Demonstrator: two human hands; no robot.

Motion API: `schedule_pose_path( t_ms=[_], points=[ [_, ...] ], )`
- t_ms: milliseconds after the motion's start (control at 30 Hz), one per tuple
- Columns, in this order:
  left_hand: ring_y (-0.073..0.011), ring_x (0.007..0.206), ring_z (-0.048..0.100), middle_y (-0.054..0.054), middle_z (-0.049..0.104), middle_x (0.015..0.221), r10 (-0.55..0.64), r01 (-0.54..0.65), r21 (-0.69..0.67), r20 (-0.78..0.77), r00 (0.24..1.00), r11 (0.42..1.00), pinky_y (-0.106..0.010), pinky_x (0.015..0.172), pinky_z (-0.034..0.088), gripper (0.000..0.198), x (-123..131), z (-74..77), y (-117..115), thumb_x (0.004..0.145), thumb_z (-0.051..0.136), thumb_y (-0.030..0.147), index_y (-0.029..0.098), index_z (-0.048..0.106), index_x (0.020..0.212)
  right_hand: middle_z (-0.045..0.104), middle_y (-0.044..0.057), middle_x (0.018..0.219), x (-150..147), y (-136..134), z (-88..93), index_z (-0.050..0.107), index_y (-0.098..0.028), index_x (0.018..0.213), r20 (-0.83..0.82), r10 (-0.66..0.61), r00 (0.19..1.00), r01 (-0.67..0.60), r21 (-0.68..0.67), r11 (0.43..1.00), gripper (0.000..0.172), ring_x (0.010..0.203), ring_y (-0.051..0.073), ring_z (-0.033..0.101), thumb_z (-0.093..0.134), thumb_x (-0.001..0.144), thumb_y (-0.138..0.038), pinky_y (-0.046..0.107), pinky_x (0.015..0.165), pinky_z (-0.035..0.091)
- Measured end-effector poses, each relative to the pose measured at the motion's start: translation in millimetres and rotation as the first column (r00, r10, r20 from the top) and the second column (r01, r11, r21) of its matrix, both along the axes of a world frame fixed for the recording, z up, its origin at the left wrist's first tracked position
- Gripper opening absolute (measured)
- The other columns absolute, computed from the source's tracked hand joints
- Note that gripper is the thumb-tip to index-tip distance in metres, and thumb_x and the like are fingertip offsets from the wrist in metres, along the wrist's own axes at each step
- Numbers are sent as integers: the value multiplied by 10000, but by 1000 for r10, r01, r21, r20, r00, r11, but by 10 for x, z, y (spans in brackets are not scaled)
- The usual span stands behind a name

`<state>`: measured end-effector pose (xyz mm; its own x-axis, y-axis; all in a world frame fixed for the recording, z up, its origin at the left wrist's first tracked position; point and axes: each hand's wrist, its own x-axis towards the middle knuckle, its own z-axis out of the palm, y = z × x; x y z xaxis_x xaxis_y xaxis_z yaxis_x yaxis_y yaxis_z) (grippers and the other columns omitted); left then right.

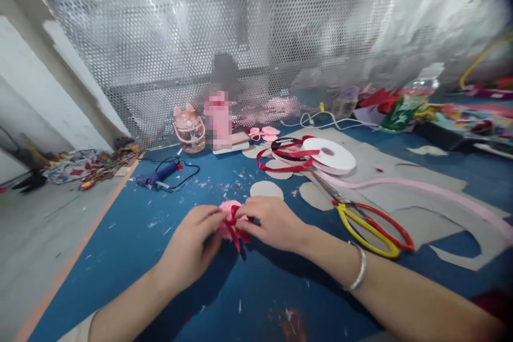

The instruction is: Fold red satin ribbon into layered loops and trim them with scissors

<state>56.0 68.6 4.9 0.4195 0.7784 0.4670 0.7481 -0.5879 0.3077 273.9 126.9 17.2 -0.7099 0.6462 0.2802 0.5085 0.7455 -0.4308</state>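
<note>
Between my hands, just above the blue table, is a pink rosette-like piece with a red ribbon bow on its front; two red tails hang down from it. My left hand pinches the left side of the piece. From the right, my right hand, with a silver bangle at the wrist, has its thumb and fingers closed on the red bow. The fingers partly cover both bow and pink piece. A round grey cardboard disc lies behind my right hand.
Scissors with yellow and red handles lie right, beside ribbon spools and cut cardboard. A blue glue gun with its cable lies left. A doll-like pink figure and pink container stand before a perforated metal panel.
</note>
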Motion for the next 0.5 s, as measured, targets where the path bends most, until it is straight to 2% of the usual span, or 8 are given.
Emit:
schedule_pose_path(
  t_ms=[67, 133, 233, 367, 433, 500],
  points=[
    [-232, 1044, 610, -112, 664, 1139, -124, 121, -35, -115, 986, 992, -378, 876, 519, 297, 11, -14, -3, 913, 477, 145, 209, 614, 1169, 697, 31, 861, -23, -15, -57, 701, -184, 921, 53, 47, 997, -44, -51, 998, 118, 796, 170, 614, 675, 851, -275, 256, 689, 405],
    [-225, 995, 633, -107, 678, 1110, -165, 155, -77, -146, 976, 985, -357, 832, 535, 249, 3, -41, 22, 932, 462, 156, 203, 645, 1095, 685, 16, 859, -21, 3, -95, 684, -183, 928, 92, 35, 995, -22, -135, 991, 172, 775, 162, 600, 732, 799, -287, 250, 661, 391],
    [-186, 955, 656, -104, 680, 1104, -211, 199, -126, -93, 973, 972, -290, 793, 545, 265, -59, -76, 67, 963, 411, 156, 194, 665, 1026, 670, -3, 846, 1, 38, -92, 669, -193, 943, 125, 2, 992, 27, -231, 973, 213, 763, 154, 582, 750, 778, -300, 250, 650, 376],
    [-179, 1099, 614, -96, 622, 1231, -259, 250, -163, -35, 965, 954, -279, 888, 520, 327, -151, -79, 89, 936, 409, 90, 230, 674, 1068, 656, 6, 881, 39, 59, -27, 658, -186, 936, 134, 51, 990, -13, -269, 963, 224, 795, 162, 567, 746, 770, -308, 267, 683, 382],
    [-197, 1150, 585, -103, 589, 1264, -228, 227, -181, 14, 974, 957, -305, 921, 510, 351, -170, -68, 90, 896, 419, 66, 230, 671, 1077, 635, 5, 859, 61, 77, -12, 643, -187, 991, 91, 65, 994, -31, -336, 941, 360, 762, 162, 555, 778, 721, -382, 266, 667, 395],
    [-203, 1089, 601, -117, 598, 1209, -48, 68, -188, 108, 993, 980, -326, 887, 522, 347, -169, -61, 97, 877, 411, 82, 205, 642, 1103, 606, 2, 811, 72, 107, -26, 610, -182, 1051, 9, -44, 999, 44, -406, 913, 432, 682, 148, 532, 730, 747, -465, 260, 612, 401]
  ],
)
